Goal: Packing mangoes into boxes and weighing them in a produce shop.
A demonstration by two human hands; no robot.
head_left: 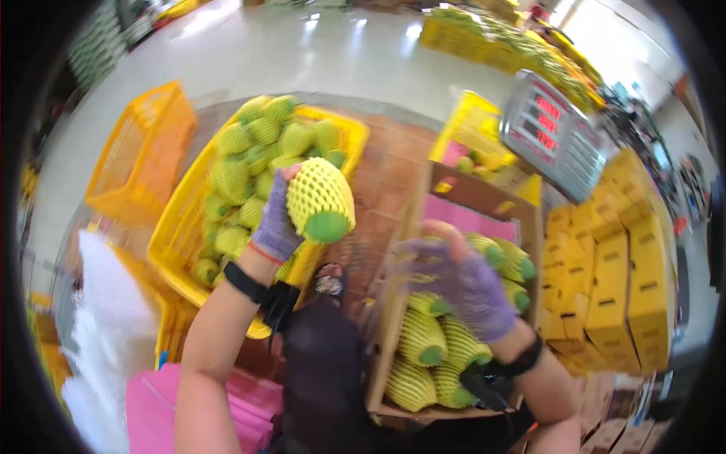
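Observation:
My left hand (277, 227), in a purple knit glove with bare fingertips, grips a large green fruit in a yellow foam net sleeve (321, 198). The fruit is held above the right side of a yellow plastic crate (175, 261) heaped with more netted green fruit (232, 178). My right hand (473, 284), gloved the same way and blurred by motion, hovers over an open cardboard box (382, 363). Its fingers look spread, and nothing shows between them. Netted fruit (421, 338) lies in rows in the box under and around this hand, beside a pink sheet (473, 219).
A scale with a lit red display (541, 125) stands beyond the box. Yellow cartons (609, 291) are stacked at right. An orange crate (136, 155) stands at far left. White foam netting (113, 325) and pink sheets (155, 408) lie at near left.

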